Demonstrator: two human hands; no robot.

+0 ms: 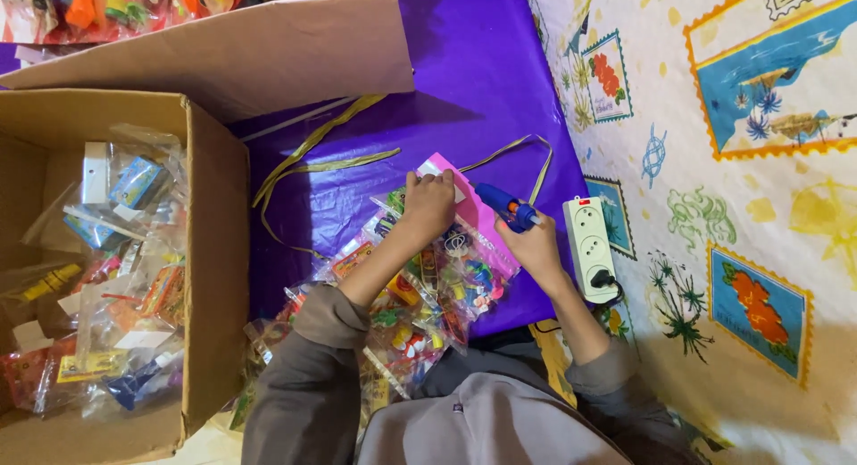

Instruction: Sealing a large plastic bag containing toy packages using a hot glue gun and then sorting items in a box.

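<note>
Purple sheet (482,81) over patterned floor cloth (714,251) — right hand (536,246) grips glue gun (506,206), left hand (428,204) presses pink card (469,202).

Blue glue gun (504,206), pink card (460,193)

1. Open cardboard box (210,251) on my left, stuffed with small bagged toys (107,278).
2. White power strip (589,246) on my right, one plug in.
3. Patterned floor cloth (741,206) beyond it.

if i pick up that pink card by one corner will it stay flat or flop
The pink card looks thin, so it would probably bend a little yet hold its shape. It seems light; the left hand presses it down, which suggests it slides easily on the glossy purple sheet.
</note>
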